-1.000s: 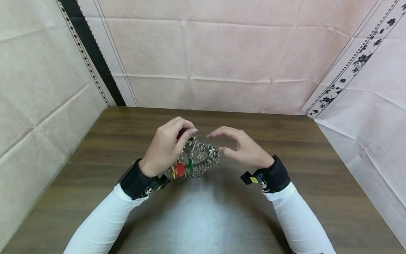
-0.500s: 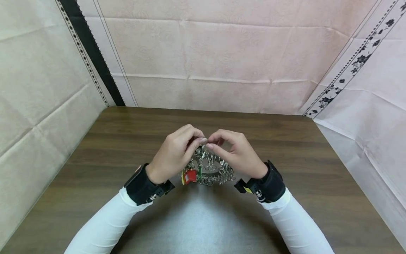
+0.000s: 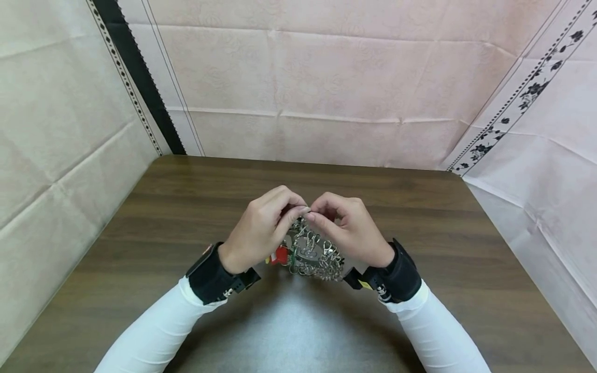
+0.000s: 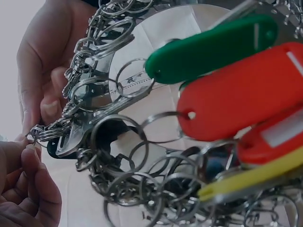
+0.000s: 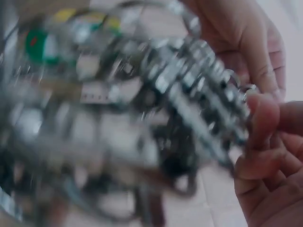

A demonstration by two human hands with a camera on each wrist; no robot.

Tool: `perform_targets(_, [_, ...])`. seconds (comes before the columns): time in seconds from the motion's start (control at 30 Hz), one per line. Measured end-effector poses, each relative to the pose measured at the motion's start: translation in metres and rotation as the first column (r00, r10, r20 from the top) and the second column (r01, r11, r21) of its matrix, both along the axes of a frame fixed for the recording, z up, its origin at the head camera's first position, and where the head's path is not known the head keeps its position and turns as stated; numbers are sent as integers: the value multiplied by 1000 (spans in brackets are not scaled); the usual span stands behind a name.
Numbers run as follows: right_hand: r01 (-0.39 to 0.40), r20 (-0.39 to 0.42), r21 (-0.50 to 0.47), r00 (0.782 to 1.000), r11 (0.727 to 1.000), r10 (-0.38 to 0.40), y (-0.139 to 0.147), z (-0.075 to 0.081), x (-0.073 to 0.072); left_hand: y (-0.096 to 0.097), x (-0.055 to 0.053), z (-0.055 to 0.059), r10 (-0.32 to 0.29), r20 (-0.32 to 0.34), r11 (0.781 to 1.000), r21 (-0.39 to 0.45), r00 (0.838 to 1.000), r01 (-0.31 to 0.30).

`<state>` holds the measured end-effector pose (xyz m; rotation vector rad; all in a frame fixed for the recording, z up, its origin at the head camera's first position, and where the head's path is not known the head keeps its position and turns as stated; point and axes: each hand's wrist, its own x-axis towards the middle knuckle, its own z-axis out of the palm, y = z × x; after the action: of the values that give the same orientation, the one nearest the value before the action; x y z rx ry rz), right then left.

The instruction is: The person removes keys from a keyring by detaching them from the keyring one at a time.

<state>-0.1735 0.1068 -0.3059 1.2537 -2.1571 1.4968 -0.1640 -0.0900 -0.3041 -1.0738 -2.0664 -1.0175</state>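
Observation:
A bunch of metal key rings and clasps (image 3: 322, 261) hangs from my fingertips in the head view. My left hand (image 3: 266, 228) pinches its top end between thumb and fingers. My right hand (image 3: 352, 228) meets it there, thumb and index finger also pinching the small metal end. In the left wrist view, a green key tag (image 4: 213, 49), a red key tag (image 4: 241, 92) and a yellow key tag (image 4: 260, 175) hang among the key rings (image 4: 120, 144). The right wrist view shows the clasps (image 5: 189, 94) blurred. What exactly lies between the fingertips is largely hidden.
Below the bunch is a brown wooden table (image 3: 298, 326). A pale cloth wall (image 3: 350, 93) stands along its far edge, with more cloth at left and right. Each wrist wears a black strap (image 3: 212, 274) with a small camera.
A second ago the right hand was apart with its fingers spread. It has closed in and now pinches beside the left. The left hand and the bunch have moved right and slightly nearer.

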Motion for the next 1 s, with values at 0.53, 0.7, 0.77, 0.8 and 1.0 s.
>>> perform_targets(0.53, [-45,155,-123,986,991,64,0,3,4,2,-9,-6,-87,60,993,91,994,81])
perform_targets(0.7, [-31,160,-160,985,987,57,1,4,3,3,-12,-8,-95,59,992,89,994,90])
perform_targets(0.77, [-27,157,-174,986,984,55,2,4,3,3,-13,-9,-97,60,992,89,993,91])
perform_targets(0.8, [-25,154,-180,987,983,53,2,3,2,3,-13,-10,-98,61,991,92,993,93])
perform_targets(1.0, [-45,160,-204,984,978,79,3,3,1,4,-14,-12,-104,63,990,101,993,97])
